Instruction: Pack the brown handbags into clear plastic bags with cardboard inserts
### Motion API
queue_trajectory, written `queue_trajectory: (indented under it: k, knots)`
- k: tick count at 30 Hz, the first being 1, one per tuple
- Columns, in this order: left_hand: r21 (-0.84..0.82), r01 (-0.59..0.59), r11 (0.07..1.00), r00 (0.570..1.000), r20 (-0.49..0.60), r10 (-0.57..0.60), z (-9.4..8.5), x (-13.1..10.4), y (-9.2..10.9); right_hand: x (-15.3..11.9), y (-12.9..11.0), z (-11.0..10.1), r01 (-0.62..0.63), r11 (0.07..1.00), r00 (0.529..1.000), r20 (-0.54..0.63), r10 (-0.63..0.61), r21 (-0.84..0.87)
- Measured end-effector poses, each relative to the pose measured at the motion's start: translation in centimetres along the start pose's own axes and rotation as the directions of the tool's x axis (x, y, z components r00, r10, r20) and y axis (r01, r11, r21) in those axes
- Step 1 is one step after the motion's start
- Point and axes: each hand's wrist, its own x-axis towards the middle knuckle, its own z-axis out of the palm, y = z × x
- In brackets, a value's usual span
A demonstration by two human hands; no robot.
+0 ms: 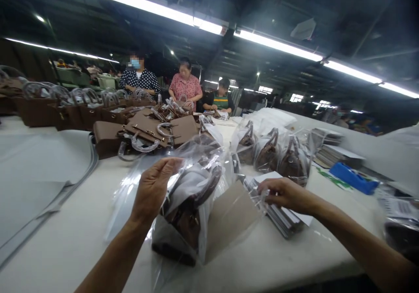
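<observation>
Left hand [151, 192] and right hand [288, 194] pinch clear plastic [201, 145] either side of the handbag [187, 225]; uneven tugging could tear it or topple the handbag.

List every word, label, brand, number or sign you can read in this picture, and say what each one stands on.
No text can be read.
White label on the far-right wrapped packet: too blurred.
Green-and-white sheet beside the blue item: too blurred.
Gold fittings on the brown bags: too small for any brand.
</observation>
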Motion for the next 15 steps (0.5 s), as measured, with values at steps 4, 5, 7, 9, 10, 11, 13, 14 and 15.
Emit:
queue_trajectory:
  k: [4, 5, 7, 9, 10, 11, 13, 14, 15]
  knots:
    - [-0.017, 0.019, 1.000, 0.998, 0.064, -0.018, 0.4, 0.2, 0.5, 2.8, -3.2, -1.6, 0.310, 0.941, 0.933, -0.148, -0.329, -0.135]
    - [-0.002, 0.018, 1.000, 0.995, 0.098, -0.018, 0.7, 0.3, 0.9, 3.2, -4.4, -2.0, 0.375, 0.907, 0.893, -0.187, -0.409, -0.189]
    - [0.047, -0.008, 0.999, 0.987, 0.160, 0.001, 1.5, 0.4, 1.5, 4.4, -6.9, -2.7, 0.478, 0.834, 0.825, -0.185, -0.534, -0.274]
    - [0.068, -0.045, 0.997, 0.972, 0.234, 0.028, 2.2, 0.6, 1.9, 6.0, -8.9, -3.2, 0.519, 0.802, 0.803, -0.151, -0.576, -0.297]
    - [0.050, -0.055, 0.997, 0.960, 0.277, 0.039, 2.4, 0.6, 1.9, 6.9, -9.7, -3.5, 0.514, 0.811, 0.814, -0.141, -0.564, -0.279]
    - [0.023, -0.059, 0.998, 0.946, 0.319, 0.049, 2.5, 0.7, 1.7, 7.8, -10.3, -3.8, 0.498, 0.830, 0.831, -0.133, -0.540, -0.251]
    - [-0.018, -0.063, 0.998, 0.924, 0.377, 0.065, 2.4, 0.9, 1.0, 9.2, -11.1, -4.3, 0.448, 0.872, 0.878, -0.085, -0.470, -0.195]
    - [-0.020, -0.075, 0.997, 0.920, 0.383, 0.077, 2.3, 1.1, 0.7, 9.6, -11.5, -4.6, 0.412, 0.894, 0.904, -0.046, -0.426, -0.176]
    - [-0.010, -0.096, 0.995, 0.921, 0.378, 0.093, 2.3, 1.2, 0.5, 9.8, -11.7, -5.0, 0.380, 0.909, 0.922, -0.006, -0.387, -0.173]
